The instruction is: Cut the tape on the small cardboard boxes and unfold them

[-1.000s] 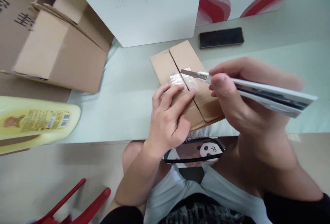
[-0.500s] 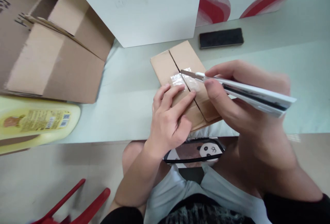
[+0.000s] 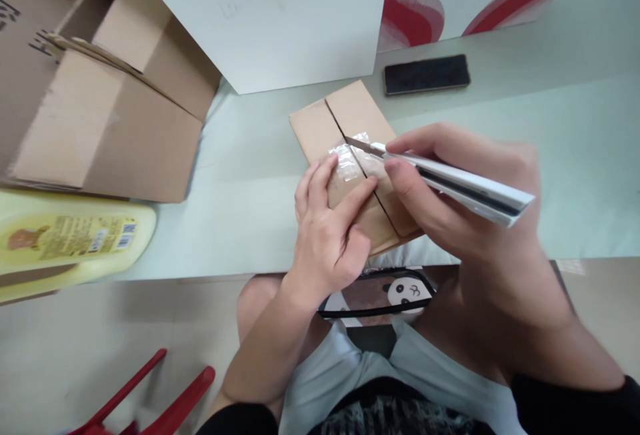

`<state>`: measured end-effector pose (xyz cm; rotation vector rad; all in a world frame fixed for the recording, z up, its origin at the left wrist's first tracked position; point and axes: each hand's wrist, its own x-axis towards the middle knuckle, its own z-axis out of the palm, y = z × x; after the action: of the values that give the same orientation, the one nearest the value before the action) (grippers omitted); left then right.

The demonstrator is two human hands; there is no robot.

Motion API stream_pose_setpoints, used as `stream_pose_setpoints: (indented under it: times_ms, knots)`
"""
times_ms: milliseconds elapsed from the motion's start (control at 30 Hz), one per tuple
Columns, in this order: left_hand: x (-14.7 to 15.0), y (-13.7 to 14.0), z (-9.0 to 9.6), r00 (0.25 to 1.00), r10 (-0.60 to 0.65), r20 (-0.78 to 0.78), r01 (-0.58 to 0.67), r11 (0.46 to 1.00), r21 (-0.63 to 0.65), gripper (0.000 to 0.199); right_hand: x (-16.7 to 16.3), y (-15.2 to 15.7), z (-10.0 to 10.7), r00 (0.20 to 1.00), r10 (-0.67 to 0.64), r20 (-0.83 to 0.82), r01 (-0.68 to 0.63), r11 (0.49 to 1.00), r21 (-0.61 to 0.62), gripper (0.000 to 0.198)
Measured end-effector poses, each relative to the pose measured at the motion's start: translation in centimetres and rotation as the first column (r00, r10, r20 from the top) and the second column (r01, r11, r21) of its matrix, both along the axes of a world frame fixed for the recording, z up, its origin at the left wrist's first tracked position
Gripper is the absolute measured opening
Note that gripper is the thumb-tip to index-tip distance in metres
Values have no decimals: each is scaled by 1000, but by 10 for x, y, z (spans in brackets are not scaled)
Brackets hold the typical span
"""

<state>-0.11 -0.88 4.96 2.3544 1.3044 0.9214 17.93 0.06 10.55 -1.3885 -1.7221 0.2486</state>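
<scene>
A small brown cardboard box [image 3: 314, 127] lies at a slant near the table's front edge. A dark seam between its flaps runs lengthwise, and a crumpled strip of clear tape [image 3: 347, 163] crosses it. My left hand [image 3: 325, 238] rests on the box's near left part, fingers spread and pressed against the cardboard and the tape's edge. In my right hand [image 3: 483, 235] is a white utility knife [image 3: 463, 189], gripped between thumb and fingers. Its blade is out, and the tip meets the seam by the tape's far edge.
Beyond the box lie a black phone [image 3: 427, 75], a large white box [image 3: 280, 21] and a red-and-white carton [image 3: 450, 5]. On the left are an open cardboard carton [image 3: 145, 128] and a yellow jug [image 3: 80, 238]. Below the table are a panda-print bag [image 3: 375, 295] and a red plastic piece [image 3: 180, 398].
My right hand and the knife have shifted left, the handle's back end most of all. The fingertips of my left hand have moved slightly on the tape, uncovering more of it.
</scene>
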Motion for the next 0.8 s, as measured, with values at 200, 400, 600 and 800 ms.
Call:
stream_pose_setpoints:
  times_ms: [200,400,600,800]
  knots:
    - [1,0,1,1000,25,19,-26,1000,9,58,1,-2,4,999,-14,30,13,1000,9,15]
    - [3,-2,3,998,57,-14,-57,998,-12,57,-1,-2,0,999,-8,43,6,999,38,13]
    - [4,-2,4,998,62,-21,-62,998,-26,56,-5,-1,-4,997,23,68,-26,999,46,12]
    - [4,-2,3,997,71,-23,-71,997,-20,53,-5,-4,2,994,-28,108,21,997,69,13]
